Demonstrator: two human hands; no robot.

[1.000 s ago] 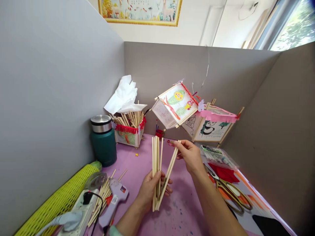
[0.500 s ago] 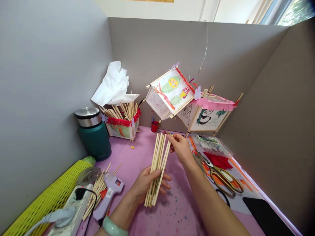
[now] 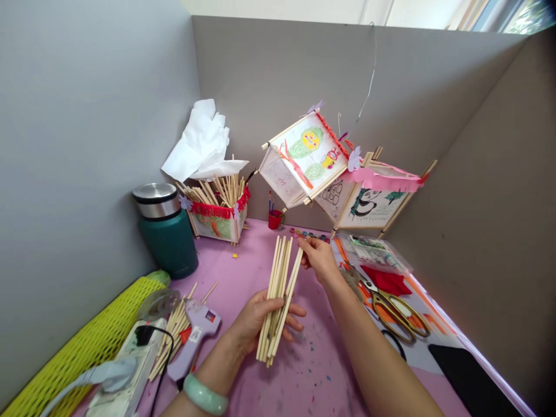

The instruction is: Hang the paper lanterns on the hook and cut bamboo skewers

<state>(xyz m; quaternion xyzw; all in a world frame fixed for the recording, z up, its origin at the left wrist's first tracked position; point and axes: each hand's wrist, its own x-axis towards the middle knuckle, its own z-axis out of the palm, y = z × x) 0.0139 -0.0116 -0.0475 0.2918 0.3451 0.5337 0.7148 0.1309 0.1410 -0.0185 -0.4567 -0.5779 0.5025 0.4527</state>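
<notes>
A fanned bundle of thin wooden sticks (image 3: 278,284) stands nearly upright above the pink tabletop. My left hand (image 3: 256,318) grips it low down, the thumb pressed across the front and the fingers behind. With thumb and fingertips, my right hand (image 3: 319,258) pinches the top end of the rightmost stick, which leans away from the others. That stick's lower part is still under my left thumb. A pale green bangle (image 3: 204,395) circles my left wrist.
At left are a glue gun (image 3: 195,336), loose sticks, a power strip (image 3: 130,370) and a green bottle (image 3: 169,237). Behind are a stick-filled box (image 3: 212,223) and paper lanterns (image 3: 308,150). Gold-handled scissors (image 3: 395,315) and a black phone-like slab (image 3: 469,376) lie at right.
The rightmost stick tilts slightly further from the bundle at its top, still pinched by my right hand. The camera view has shifted slightly; both hands keep their grips.
</notes>
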